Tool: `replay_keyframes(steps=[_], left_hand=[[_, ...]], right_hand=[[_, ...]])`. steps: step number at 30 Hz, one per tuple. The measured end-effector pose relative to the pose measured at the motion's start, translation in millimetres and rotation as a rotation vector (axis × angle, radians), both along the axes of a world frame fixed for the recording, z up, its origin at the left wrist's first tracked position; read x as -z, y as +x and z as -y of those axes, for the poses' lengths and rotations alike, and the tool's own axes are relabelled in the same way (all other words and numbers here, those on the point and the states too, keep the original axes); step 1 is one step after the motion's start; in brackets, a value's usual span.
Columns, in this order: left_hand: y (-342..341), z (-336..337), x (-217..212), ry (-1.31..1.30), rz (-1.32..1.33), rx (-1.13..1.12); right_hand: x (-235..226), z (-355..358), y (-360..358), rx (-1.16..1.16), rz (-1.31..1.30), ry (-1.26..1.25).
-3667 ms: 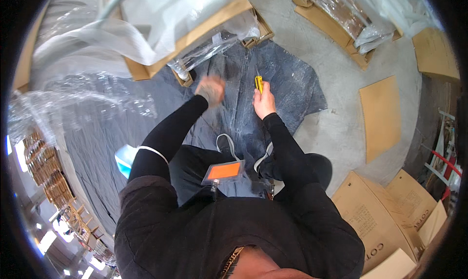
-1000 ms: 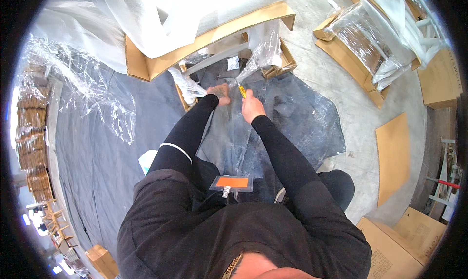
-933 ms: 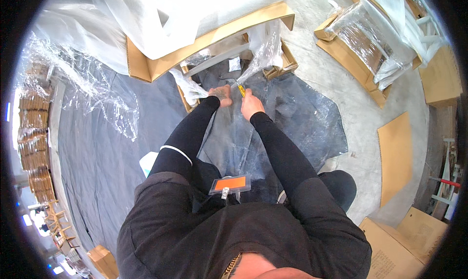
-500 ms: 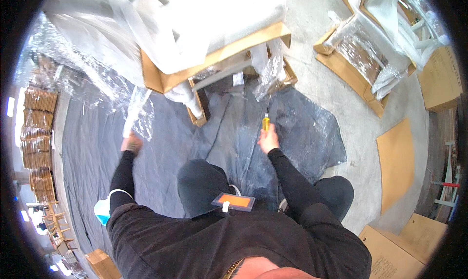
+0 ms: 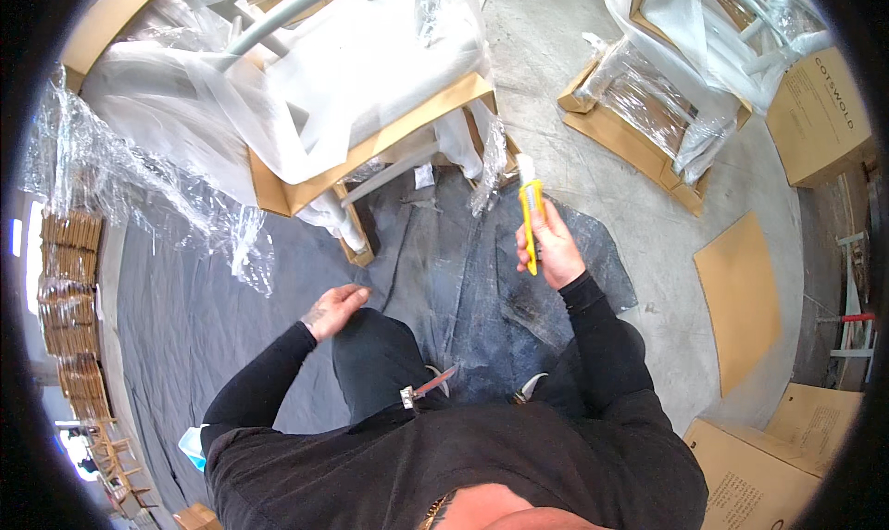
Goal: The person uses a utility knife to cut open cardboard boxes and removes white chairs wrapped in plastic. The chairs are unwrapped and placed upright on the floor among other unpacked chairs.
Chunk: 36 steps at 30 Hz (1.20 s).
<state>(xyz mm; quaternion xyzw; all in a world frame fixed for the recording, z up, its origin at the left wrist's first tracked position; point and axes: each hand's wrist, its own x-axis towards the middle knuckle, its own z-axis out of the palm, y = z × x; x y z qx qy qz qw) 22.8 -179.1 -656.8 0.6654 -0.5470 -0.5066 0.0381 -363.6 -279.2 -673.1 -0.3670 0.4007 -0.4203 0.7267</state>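
My right hand (image 5: 554,243) is wrapped round a yellow utility knife (image 5: 532,224), raised over the dark sheet with its tip pointing away from me. Close to my left knee is my left hand (image 5: 336,312), its fingers drawn together, with nothing visible in it. Ahead stands a chair (image 5: 315,86) with pale grey legs, wrapped in white foam sheeting and edged with cardboard strips (image 5: 370,155). Loose clear plastic film (image 5: 199,211) hangs off its left side, apart from my left hand. More crumpled film (image 5: 491,174) dangles by the chair's right leg.
Below lies a dark grey sheet (image 5: 231,317). At the far right stands another wrapped piece of furniture (image 5: 676,95) beside a cardboard box (image 5: 820,118). A flat cardboard piece (image 5: 741,299) and more boxes (image 5: 750,470) lie on the right. Bundled brown stacks (image 5: 69,299) line the left.
My left hand has let go of the clear film and come in toward my knee. My right hand has moved right and forward, raising the knife.
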Motion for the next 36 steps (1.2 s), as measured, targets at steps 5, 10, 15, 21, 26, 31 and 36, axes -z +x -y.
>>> replay_keyframes(steps=[5, 10, 15, 21, 26, 31, 36], left_hand=[[-53, -44, -14, -0.774, 0.536, 0.616], [-48, -56, -15, -0.705, 0.333, 0.511], [-50, -52, -19, -0.747, 0.276, 0.566], [-38, -79, -50, -0.694, 0.234, 0.559], [-36, -82, -101, -0.624, 0.043, 0.569], [-50, -119, -137, -0.329, 0.076, 0.531], [-89, -169, -203, -0.171, 0.349, 0.718]], right_hand=[[3, -14, 7, -0.084, 0.081, 0.007], [-2, -30, 12, -0.199, 0.233, 0.049], [-9, -41, 14, -0.234, 0.336, 0.173], [-18, -67, 18, -0.185, 0.296, 0.351], [-23, -91, 24, -0.136, 0.158, 0.426], [-168, -88, 47, -0.391, 0.143, 0.272], [-474, -57, 37, -0.650, 0.044, -0.059]])
